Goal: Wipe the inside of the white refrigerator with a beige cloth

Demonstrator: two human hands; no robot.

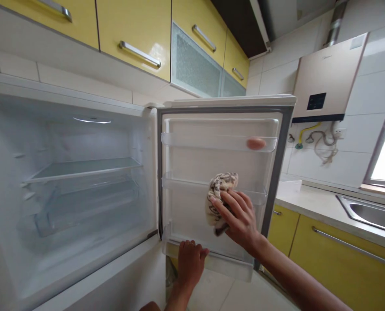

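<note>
My right hand is closed on a bunched cream cloth with a dark pattern. The cloth is in front of the open fridge door's inner side, at about the height of the middle door shelf. Whether it touches the door surface cannot be made out. Lower down, my left hand has its fingers curled over the edge of the bottom door shelf. An egg-shaped reddish-brown object sits in the top door shelf, near its right end.
Left of the door is the fridge compartment, with a glass shelf and a clear drawer. Yellow cabinets hang above. A water heater, a counter and a sink are to the right.
</note>
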